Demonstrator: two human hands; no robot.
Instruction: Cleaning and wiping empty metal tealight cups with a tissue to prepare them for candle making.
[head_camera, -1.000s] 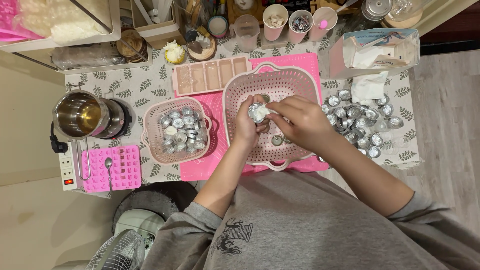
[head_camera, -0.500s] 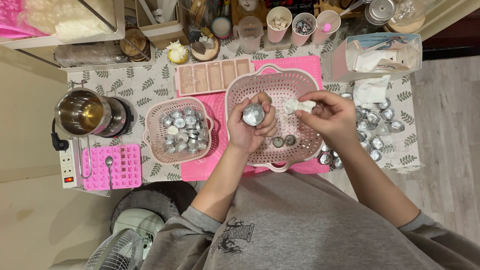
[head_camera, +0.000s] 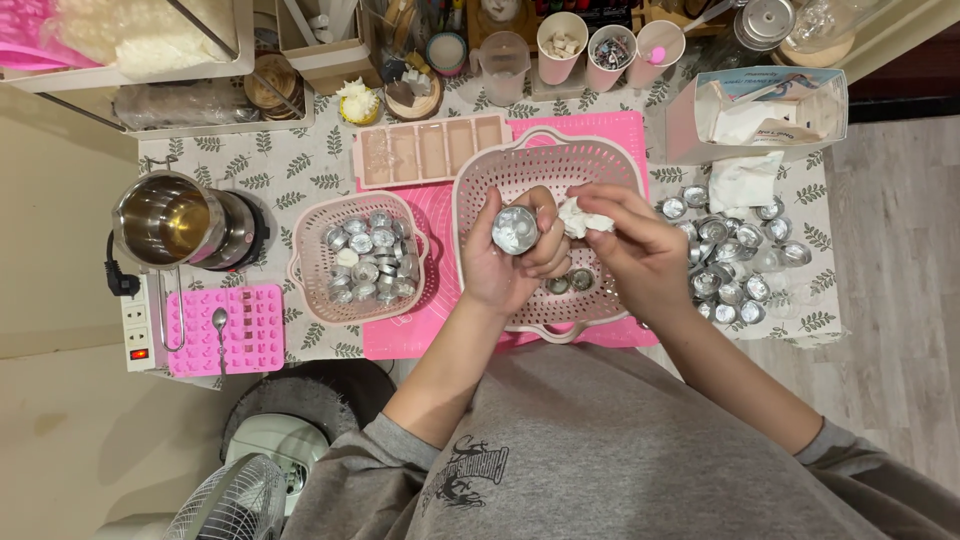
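My left hand (head_camera: 508, 262) holds a small round silver tin cup (head_camera: 515, 229) above the large pink basket (head_camera: 545, 165), its open side facing up. Just to its right, my right hand (head_camera: 632, 248) pinches a crumpled white tissue (head_camera: 583, 218). The tissue is a little apart from the cup. Two more silver cups (head_camera: 570, 282) lie in the bottom of the large basket. A pile of several silver cups (head_camera: 725, 255) lies on the cloth to the right of my right hand.
A smaller pink basket (head_camera: 312, 275) full of silver cups stands left of the large one. A steel pot (head_camera: 170, 222), pink silicone mould (head_camera: 232, 330) with spoon, power strip (head_camera: 136, 325), long pink tray mould (head_camera: 432, 148), paper cups (head_camera: 607, 45) and a tissue box (head_camera: 760, 110) surround them.
My right hand has drawn the tissue away from the cup to the right. The left hand has turned the cup so its open side faces up.
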